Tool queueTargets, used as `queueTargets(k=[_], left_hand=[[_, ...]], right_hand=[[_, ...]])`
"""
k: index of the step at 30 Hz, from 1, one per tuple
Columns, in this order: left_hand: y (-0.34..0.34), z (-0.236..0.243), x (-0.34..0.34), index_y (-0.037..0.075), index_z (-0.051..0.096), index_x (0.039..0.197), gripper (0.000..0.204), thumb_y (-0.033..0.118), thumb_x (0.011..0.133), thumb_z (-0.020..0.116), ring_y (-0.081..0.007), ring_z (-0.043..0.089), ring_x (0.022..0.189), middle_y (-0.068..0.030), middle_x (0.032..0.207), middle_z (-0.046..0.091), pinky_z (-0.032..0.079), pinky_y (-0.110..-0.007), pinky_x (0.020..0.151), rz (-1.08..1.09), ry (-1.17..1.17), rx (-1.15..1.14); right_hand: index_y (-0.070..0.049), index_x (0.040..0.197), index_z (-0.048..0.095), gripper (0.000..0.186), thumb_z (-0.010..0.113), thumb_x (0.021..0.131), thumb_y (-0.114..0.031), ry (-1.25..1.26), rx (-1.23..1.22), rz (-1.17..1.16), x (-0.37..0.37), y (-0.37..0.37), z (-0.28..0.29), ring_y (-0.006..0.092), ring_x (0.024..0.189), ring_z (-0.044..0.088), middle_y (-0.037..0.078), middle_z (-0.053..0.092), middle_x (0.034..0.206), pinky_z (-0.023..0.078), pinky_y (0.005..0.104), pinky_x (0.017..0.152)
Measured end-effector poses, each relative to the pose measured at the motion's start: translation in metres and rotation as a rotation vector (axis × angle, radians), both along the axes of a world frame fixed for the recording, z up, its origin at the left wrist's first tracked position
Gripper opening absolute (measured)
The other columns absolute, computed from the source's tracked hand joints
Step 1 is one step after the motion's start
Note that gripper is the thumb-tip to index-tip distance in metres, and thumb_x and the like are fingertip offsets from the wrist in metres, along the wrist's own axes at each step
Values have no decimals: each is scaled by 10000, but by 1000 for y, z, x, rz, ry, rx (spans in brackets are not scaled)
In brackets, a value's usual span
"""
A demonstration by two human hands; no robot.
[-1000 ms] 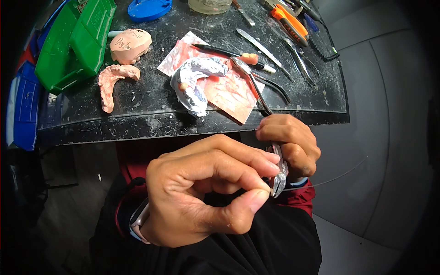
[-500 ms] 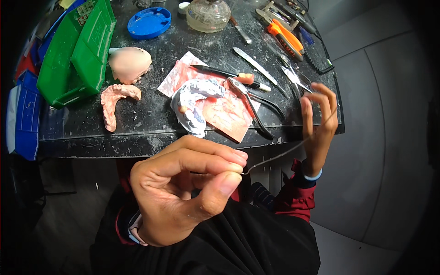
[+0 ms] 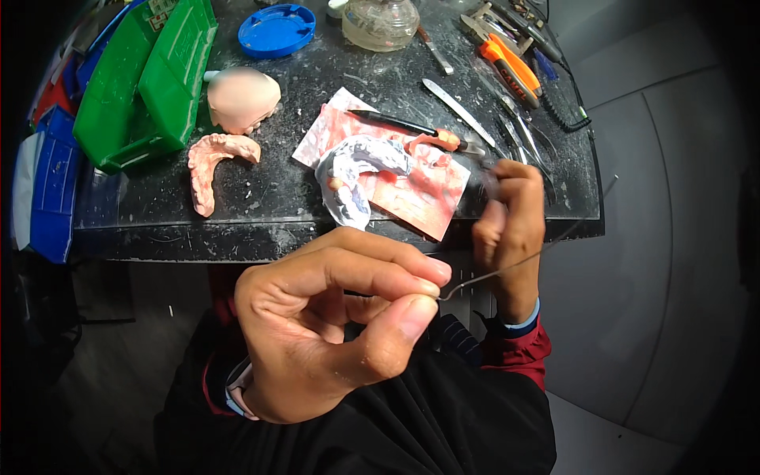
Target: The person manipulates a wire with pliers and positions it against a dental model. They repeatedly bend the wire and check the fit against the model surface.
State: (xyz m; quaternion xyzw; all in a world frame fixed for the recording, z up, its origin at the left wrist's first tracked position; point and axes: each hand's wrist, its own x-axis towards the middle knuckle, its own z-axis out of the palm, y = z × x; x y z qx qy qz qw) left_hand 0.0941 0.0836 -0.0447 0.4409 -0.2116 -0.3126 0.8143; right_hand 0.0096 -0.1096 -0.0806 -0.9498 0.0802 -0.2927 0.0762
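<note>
In the foreground, my left hand [image 3: 340, 324] is closed, pinching one end of a thin metal wire [image 3: 507, 269] between thumb and fingertips. The wire has a small bend near the pinch and runs up to the right, passing in front of my right wrist. My right hand [image 3: 514, 226] is at the table's front edge, its fingers curled round the pliers [image 3: 473, 148], whose blurred jaws show above it. A white-and-grey dental cast [image 3: 339, 202] lies on a pink wax sheet [image 3: 423, 214] beyond my left hand. A black pencil-like tool [image 3: 392, 122] rests across the sheet.
Left of the cast lie a pink horseshoe-shaped dental model [image 3: 203, 170] and a rounded pink cast [image 3: 245, 99]. Green bins [image 3: 170, 83] and a blue lid [image 3: 277, 33] stand behind. A glass burner [image 3: 380, 24], a blade [image 3: 459, 111], scissors [image 3: 526, 146] and orange-handled pliers [image 3: 511, 67] lie further right.
My right hand has come in from the right, its spread fingers closing round the pliers, which have shifted off the wax sheet. My left hand keeps its pinch on the wire. The view has shifted slightly.
</note>
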Motion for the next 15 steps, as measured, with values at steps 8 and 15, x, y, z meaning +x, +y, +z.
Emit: queueTargets(k=[8, 15], left_hand=[[-1, 0, -3, -12, 540, 723, 110, 35, 752, 636, -263, 641, 870, -182, 880, 602, 558, -331, 744, -66, -35, -14], [-5, -1, -6, 20, 534, 695, 146, 79, 717, 665, -254, 639, 822, -180, 848, 612, 539, -348, 729, -41, -121, -64]], right_hand=[[36, 668, 471, 434, 564, 861, -342, -330, 339, 548, -7, 28, 3, 279, 664, 582, 206, 565, 824, 494, 362, 582], [29, 713, 505, 366, 593, 829, -307, -338, 416, 642, -1, 29, 1, 288, 711, 607, 197, 575, 833, 507, 371, 622]])
